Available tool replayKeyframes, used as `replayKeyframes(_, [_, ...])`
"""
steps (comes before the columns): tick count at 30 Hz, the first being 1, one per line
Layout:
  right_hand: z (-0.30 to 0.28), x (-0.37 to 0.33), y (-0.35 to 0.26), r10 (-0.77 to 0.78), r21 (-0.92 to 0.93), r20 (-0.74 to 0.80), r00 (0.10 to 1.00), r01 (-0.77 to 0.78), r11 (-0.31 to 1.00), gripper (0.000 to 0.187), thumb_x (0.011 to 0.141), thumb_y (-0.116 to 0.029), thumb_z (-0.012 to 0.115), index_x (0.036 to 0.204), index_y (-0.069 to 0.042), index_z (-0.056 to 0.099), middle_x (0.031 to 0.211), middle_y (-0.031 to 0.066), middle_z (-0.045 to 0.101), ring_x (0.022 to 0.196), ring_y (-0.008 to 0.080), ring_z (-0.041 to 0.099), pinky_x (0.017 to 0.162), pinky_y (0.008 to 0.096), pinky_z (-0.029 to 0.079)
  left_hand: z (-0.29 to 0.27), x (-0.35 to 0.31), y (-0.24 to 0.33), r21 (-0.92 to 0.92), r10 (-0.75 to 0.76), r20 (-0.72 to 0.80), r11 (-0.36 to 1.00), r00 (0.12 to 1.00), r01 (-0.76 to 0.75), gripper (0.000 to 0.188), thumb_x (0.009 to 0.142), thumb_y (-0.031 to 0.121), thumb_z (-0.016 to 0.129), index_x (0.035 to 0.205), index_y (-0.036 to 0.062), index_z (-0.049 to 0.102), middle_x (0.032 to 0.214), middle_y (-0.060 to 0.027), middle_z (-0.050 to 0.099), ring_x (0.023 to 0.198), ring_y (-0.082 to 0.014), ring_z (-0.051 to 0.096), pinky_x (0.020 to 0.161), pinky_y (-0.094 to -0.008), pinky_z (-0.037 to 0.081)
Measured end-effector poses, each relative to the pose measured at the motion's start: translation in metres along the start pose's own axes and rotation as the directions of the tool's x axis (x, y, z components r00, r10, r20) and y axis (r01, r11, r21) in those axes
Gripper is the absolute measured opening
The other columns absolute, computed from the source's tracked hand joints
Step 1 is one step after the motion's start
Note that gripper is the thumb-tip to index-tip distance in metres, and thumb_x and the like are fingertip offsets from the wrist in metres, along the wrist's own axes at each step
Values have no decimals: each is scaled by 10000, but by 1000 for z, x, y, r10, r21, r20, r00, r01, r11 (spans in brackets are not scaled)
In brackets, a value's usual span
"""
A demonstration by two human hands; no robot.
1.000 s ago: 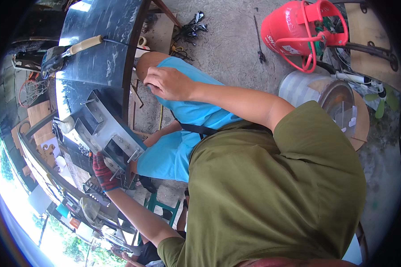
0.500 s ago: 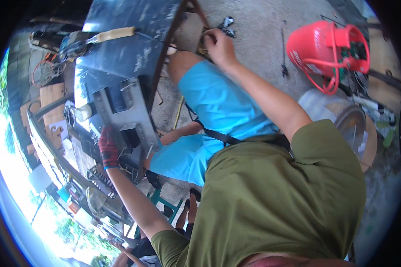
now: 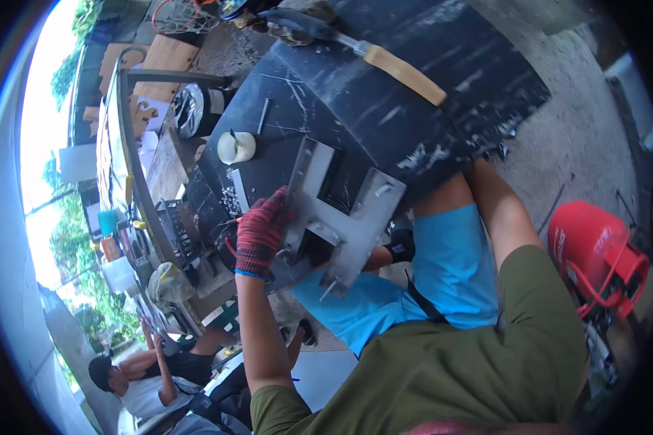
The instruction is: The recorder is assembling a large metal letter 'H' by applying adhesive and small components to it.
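My left hand, in a red-and-black knit glove, is closed on the left edge of a grey metal bracket. Roughly H-shaped, the bracket has raised side plates and small tabs, and it sits tilted over the near edge of a black-topped table. My bare right forearm reaches past my knee to the table's right edge, where the hand goes out of sight. Beyond the bracket stand a small white jar and a thin metal strip. A tool's wooden handle lies farther back.
A red gas cylinder stands on the floor at right. Wooden boards and a dark metal frame are at left, near a black bucket-like container. Another person sits at lower left.
My view has swung toward the table. My right hand has gone from over the floor to behind the table's edge. The left hand keeps its hold on the bracket.
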State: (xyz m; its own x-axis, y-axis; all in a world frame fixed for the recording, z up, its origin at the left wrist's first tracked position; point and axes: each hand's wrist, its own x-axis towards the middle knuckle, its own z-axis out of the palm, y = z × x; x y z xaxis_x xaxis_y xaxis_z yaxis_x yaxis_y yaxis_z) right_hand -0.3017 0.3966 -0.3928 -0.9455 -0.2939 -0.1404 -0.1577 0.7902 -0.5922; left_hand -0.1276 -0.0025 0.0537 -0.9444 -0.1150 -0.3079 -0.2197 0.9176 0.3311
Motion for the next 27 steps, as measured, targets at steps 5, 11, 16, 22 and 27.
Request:
replayKeyframes(5, [12, 5, 17, 34, -28, 12, 999, -34, 999, 478, 790, -297, 823, 1144, -8, 685, 1106, 196, 706, 1081, 408, 644, 968, 484, 505, -3, 0, -23, -290, -129, -138, 953, 982, 84, 402, 901, 140, 768, 1288, 63, 687, 1020, -118, 731, 930, -264, 715, 864, -391, 551])
replayKeyframes(11, [16, 3, 30, 41, -39, 10, 999, -41, 998, 490, 779, -290, 832, 1151, -10, 681, 1107, 195, 705, 1084, 407, 643, 971, 480, 503, -16, 46, -43, -400, -277, -555, 916, 784, 41, 938, 780, 140, 899, 1561, 73, 384, 1406, -158, 601, 1313, -282, 561, 1114, -401, 443])
replayKeyframes(16, [15, -8, 36, 36, -44, -2, 999, -36, 998, 501, 770, -284, 840, 1157, -11, 677, 1108, 194, 705, 1087, 405, 642, 973, 478, 502, -23, 99, -65, -125, -71, -520, 992, 851, 6, 1230, 649, 136, 951, 1637, 93, 221, 1486, -184, 540, 1405, -325, 484, 1188, -426, 378])
replayKeyframes(22, [14, -18, 36, 21, -38, -21, 1000, -21, 999, 515, 759, -277, 849, 1165, -13, 674, 1109, 193, 704, 1091, 404, 640, 976, 475, 501, -12, 123, -67, -313, -247, -488, 945, 837, 96, 1130, 637, 197, 964, 1585, 109, 355, 1345, -146, 627, 1243, -318, 607, 1103, -439, 468])
replayKeyframes(27, [11, -31, 39, 2, -33, -55, 998, -3, 999, 527, 750, -271, 856, 1171, -15, 670, 1110, 192, 703, 1094, 402, 639, 979, 472, 500, -9, 138, -69, -244, -278, -595, 956, 754, 161, 1116, 626, 315, 969, 1562, 110, 398, 1299, -148, 650, 1200, -339, 622, 1073, -453, 483])
